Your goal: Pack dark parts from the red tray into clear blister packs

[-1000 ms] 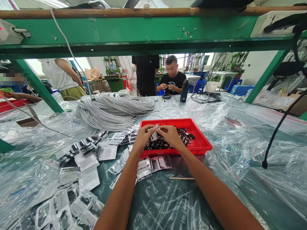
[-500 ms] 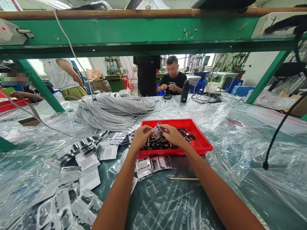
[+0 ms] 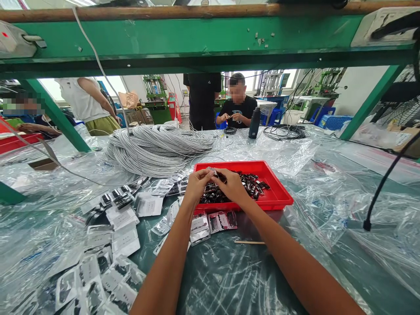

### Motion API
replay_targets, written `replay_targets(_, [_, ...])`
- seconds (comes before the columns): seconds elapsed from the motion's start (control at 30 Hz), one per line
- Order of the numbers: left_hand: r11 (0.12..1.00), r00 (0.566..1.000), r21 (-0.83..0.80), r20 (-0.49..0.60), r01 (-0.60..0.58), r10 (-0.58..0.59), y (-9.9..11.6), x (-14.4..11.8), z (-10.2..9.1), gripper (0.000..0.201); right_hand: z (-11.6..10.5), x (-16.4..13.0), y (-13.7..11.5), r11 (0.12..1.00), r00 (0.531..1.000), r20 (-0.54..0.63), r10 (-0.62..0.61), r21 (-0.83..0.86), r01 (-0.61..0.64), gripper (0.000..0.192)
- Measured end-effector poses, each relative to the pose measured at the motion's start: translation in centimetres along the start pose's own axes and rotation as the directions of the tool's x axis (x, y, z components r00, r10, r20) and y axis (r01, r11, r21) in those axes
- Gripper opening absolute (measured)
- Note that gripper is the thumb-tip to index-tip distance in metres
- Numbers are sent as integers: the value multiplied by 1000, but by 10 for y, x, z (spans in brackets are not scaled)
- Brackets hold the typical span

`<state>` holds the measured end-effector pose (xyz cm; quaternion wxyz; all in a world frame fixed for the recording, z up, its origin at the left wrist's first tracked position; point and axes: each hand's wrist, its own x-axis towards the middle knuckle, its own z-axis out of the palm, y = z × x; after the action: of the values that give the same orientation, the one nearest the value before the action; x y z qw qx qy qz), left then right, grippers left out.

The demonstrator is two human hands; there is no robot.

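Packet (image 3: pixel 211 169), seemingly clear, pinched, red tray (image 3: pixel 279 183) unobstructed along right rim

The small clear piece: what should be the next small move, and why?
Probably turn the small clear piece slightly toward the person: the left hand and right hand meet around it above the red tray, hiding most of it.

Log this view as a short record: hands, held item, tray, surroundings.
left hand: pinching held item, above tray
right hand: pinching same item, against left hand
held item: small, partly clear; mostly hidden
tray: red, holding many small glossy black parts
packs: clear and white, spread left and near side of tray
behind tray: grey cable coil, left; dark bottle, right
near side: thin stick by right forearm
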<state>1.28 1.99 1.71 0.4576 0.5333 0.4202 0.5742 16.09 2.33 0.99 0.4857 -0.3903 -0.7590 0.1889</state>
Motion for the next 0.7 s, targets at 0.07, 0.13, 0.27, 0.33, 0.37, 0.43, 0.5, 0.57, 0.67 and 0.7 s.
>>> replay_targets(0.07, [999, 999, 35, 37, 4, -5, 1, 0, -1, 37, -5, 1, 4, 999, 998, 66, 17, 51, -20, 25])
replay_targets(0.13, [998, 998, 67, 70, -1, -4, 1, 0, -2, 35, -9, 2, 10, 994, 993, 118, 26, 102, -38, 25])
replay_targets(0.27, [977, 999, 209, 22, -29, 25, 1, 2, -4, 28, -11, 1, 20, 976, 990, 103, 92, 187, -110, 29])
replay_targets(0.33, [945, 997, 322, -37, -57, 73, 4, 3, -6, 25, -9, 1, 21, 949, 987, 89, 130, 277, -150, 27])
replay_targets(0.37, [928, 994, 365, -47, -75, 99, 6, 3, -7, 23, -7, 1, 20, 932, 986, 92, 140, 323, -163, 24])
replay_targets(0.43, [912, 992, 394, -5, -115, 127, 9, 2, -6, 20, -4, 1, 18, 915, 983, 97, 158, 360, -183, 23])
replay_targets(0.5, [922, 989, 359, 82, -143, 121, 10, 0, -4, 20, -3, 1, 15, 926, 981, 89, 174, 325, -193, 28])
replay_targets(0.57, [938, 984, 314, 144, -148, 107, 8, -1, -1, 22, -3, 2, 15, 939, 981, 95, 172, 284, -192, 33])
replay_targets(0.67, [951, 984, 285, 160, -122, 79, 1, -2, -1, 25, -9, 3, 18, 938, 975, 174, 137, 293, -184, 31])
replay_targets(0.7, [955, 986, 275, 153, -109, 69, -1, -1, -2, 27, -12, 4, 20, 935, 971, 203, 123, 303, -182, 28])
